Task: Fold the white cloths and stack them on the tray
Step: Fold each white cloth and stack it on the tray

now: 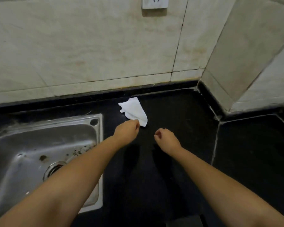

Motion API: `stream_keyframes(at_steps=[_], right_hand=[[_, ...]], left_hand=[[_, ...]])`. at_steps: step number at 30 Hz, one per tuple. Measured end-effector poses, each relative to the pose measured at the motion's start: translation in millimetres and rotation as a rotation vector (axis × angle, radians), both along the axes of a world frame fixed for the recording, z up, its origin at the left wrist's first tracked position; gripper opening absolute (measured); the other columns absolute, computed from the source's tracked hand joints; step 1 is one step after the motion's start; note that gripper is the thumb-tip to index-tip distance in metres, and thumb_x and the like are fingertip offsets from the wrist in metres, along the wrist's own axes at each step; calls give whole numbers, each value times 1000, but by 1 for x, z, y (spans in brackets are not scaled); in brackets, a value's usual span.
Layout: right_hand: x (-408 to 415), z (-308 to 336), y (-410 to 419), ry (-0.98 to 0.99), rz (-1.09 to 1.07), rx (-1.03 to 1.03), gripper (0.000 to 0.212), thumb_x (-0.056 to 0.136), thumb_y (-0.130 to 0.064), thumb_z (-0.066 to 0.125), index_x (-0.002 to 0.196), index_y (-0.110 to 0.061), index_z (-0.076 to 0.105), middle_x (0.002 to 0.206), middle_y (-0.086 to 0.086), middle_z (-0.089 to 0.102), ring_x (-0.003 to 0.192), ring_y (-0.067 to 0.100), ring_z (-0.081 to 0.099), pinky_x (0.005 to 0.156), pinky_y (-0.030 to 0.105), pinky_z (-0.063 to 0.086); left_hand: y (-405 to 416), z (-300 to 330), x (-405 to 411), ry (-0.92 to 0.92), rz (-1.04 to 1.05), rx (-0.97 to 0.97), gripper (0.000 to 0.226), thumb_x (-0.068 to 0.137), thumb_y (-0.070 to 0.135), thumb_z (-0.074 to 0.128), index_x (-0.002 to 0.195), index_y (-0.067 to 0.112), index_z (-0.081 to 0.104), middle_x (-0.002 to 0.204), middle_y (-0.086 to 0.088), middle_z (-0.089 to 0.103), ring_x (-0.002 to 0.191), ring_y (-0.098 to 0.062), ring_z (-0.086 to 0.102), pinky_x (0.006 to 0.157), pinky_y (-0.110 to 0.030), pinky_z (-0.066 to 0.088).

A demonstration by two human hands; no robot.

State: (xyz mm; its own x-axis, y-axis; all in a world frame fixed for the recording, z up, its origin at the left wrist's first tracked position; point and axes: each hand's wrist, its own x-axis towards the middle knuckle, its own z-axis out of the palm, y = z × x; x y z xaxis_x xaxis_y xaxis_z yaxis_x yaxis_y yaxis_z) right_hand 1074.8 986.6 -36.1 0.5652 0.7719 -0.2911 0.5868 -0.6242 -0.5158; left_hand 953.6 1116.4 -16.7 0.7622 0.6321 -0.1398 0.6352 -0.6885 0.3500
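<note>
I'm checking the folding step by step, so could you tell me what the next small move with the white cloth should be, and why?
Probably bring the right hand forward to take the cloth's free near corner. The white cloth lies crumpled on the black counter near the wall, the left hand is at its near edge, seemingly pinching it, and the right hand holds nothing. No tray is in view.

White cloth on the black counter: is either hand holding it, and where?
The left hand pinches the crumpled white cloth at its near corner. The right hand is loosely curled and holds nothing.
</note>
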Motion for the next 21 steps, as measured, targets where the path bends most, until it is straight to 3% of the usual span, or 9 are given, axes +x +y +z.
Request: stream_keyframes(at_steps=[4, 7, 10, 12, 15, 18, 21], right_hand=[[23, -21, 68, 52, -76, -14, 43, 94, -38, 50, 130, -14, 48, 127, 8, 54, 115, 26, 54, 98, 45, 43], [31, -39, 105, 62, -84, -17, 48, 93, -40, 51, 133, -13, 45, 130, 9, 51, 120, 27, 50, 99, 45, 41], [32, -51, 120, 48, -73, 1, 36, 95, -34, 47, 124, -13, 53, 122, 9, 55, 115, 28, 52, 95, 43, 40], [33, -53, 120, 65, -51, 18, 28, 97, -28, 44, 114, -11, 58, 114, 11, 59, 108, 28, 55, 92, 41, 40], [41, -46, 107, 144, -55, 63, 21, 94, -23, 48, 103, -8, 60, 108, 12, 60, 99, 28, 58, 89, 41, 46], [59, -26, 88, 186, -122, 165, 13, 90, -18, 53, 94, -7, 58, 97, 11, 62, 89, 26, 60, 80, 41, 51], [78, 6, 67, 175, -214, 296, 9, 87, -14, 53, 89, -7, 58, 83, 6, 59, 77, 22, 59, 71, 39, 50]], left_hand=[[44, -17, 47, 91, -103, 56, 45, 91, 8, 46, 134, 18, 42, 123, -10, 53, 105, -30, 55, 76, -41, 46], [70, -24, 77, 211, -236, 161, 67, 87, 2, 53, 147, 21, 27, 129, -13, 43, 118, -29, 45, 87, -39, 46], [82, -34, 93, 308, -333, 160, 57, 90, 12, 56, 143, 21, 37, 129, -12, 42, 119, -27, 43, 95, -40, 44], [86, -40, 96, 357, -388, 179, 43, 89, 23, 59, 131, 18, 50, 127, -11, 44, 116, -25, 44, 93, -38, 43], [90, -37, 96, 407, -419, 267, 31, 93, 28, 51, 121, 13, 55, 126, -9, 46, 115, -24, 45, 90, -35, 40], [92, -18, 93, 369, -399, 341, 31, 96, 30, 44, 118, 12, 56, 125, -10, 45, 116, -26, 43, 84, -35, 36], [91, 4, 88, 255, -370, 368, 34, 98, 34, 42, 118, 13, 58, 127, -9, 45, 115, -26, 43, 89, -36, 37]])
